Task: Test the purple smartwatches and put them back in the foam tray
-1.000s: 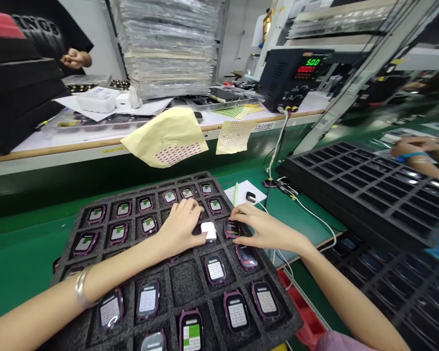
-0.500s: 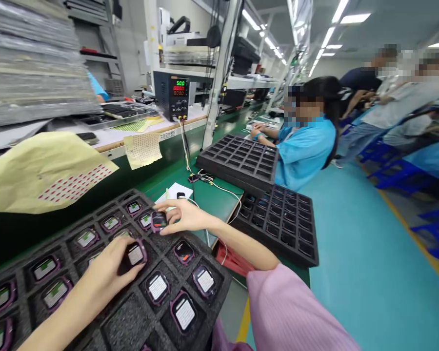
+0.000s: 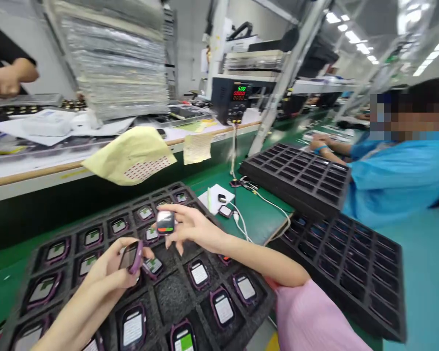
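My left hand (image 3: 115, 265) grips a purple-framed smartwatch (image 3: 132, 257), tilted on edge above the tray. Between the fingers and thumb of my right hand (image 3: 193, 226) is another smartwatch (image 3: 166, 222), its lit screen showing a red and green strip at the bottom. Both hands are over a black foam tray (image 3: 173, 292) with square pockets. Many pockets hold purple-framed watches with lit screens, some with white text, others with green patches. One such watch (image 3: 199, 274) lies just right of a bare pocket. My left fingers partly hide a watch in the pocket beneath.
Stacked black foam trays (image 3: 296, 178) stand to the right, beside a co-worker in a blue top (image 3: 398, 180). White cables (image 3: 267, 197) and a white paper (image 3: 214, 195) lie on the green bench. A power supply (image 3: 230, 100) and yellow paper (image 3: 131, 156) are on the shelf behind.
The view has swung left, bringing a person's dark sleeve and hand into sight. The watch in my left hand has turned on edge. My right hand's watch has been raised, its screen now facing me.
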The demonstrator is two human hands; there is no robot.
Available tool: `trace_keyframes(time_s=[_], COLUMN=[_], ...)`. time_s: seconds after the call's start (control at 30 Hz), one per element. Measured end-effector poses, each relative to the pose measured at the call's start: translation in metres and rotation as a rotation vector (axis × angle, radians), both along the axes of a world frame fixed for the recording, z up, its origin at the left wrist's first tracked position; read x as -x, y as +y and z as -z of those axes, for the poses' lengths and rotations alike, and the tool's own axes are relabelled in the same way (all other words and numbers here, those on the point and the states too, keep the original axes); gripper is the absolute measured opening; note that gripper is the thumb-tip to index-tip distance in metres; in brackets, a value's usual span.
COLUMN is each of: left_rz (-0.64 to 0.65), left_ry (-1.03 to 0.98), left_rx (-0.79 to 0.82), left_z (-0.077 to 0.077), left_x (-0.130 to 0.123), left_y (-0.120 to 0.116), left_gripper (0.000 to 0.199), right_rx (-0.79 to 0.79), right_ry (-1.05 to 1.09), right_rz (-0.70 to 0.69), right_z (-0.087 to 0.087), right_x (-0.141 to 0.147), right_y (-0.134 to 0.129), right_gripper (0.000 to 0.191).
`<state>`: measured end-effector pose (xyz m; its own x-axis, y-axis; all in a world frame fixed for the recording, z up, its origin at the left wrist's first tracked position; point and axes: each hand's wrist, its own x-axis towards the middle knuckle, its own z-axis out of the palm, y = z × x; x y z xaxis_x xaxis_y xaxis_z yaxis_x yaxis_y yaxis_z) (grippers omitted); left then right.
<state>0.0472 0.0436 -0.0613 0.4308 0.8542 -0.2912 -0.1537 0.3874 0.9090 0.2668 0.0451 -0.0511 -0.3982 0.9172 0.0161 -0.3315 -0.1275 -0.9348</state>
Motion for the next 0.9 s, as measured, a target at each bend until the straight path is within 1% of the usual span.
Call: trace_keyframes(time_s=[0.13,0.23,0.3,0.37,0.43,0.53,0.67,0.8,0.9], left_rz=[-0.012,-0.027,-0.026,-0.004,0.029,0.048,0.042,0.1,0.126], left_ry=[-0.044,-0.101,-0.199,-0.293,-0.332,-0.3,-0.237,-0.249,-0.253], left_rx=[-0.01,-0.003,0.032,0.065,0.073,0.037,-0.042,-0.065,-0.099], left_z=[-0.005,-0.009,-0.01,-0.009,-0.007,-0.003,0.004,0.009,0.009], left_x=[0.0,0.001,0.002,0.003,0.002,-0.001,-0.006,-0.007,-0.007], left_y=[0.0,0.003,0.005,0.006,0.005,0.004,0.002,0.002,0.002], left_gripper=[0.05,0.057,0.054,0.047,0.043,0.044,0.047,0.043,0.038], right_rx=[-0.032,-0.082,-0.11,-0.125,-0.131,-0.136,-0.136,-0.14,-0.138], right_ry=[-0.01,-0.081,-0.135,-0.172,-0.185,-0.197,-0.24,-0.3,-0.314], right_rz=[0.014,0.043,0.064,0.063,0.051,0.055,0.108,0.181,0.22], right_z=[0.002,0.003,0.004,0.005,0.006,0.005,0.003,0.003,0.003], right_x=[0.006,0.006,0.005,0.005,0.004,0.002,0.002,0.005,0.006], right_y=[-0.002,-0.002,-0.002,-0.003,-0.003,-0.005,-0.009,-0.01,-0.009], right_gripper=[0.06,0.057,0.055,0.055,0.055,0.052,0.043,0.032,0.031])
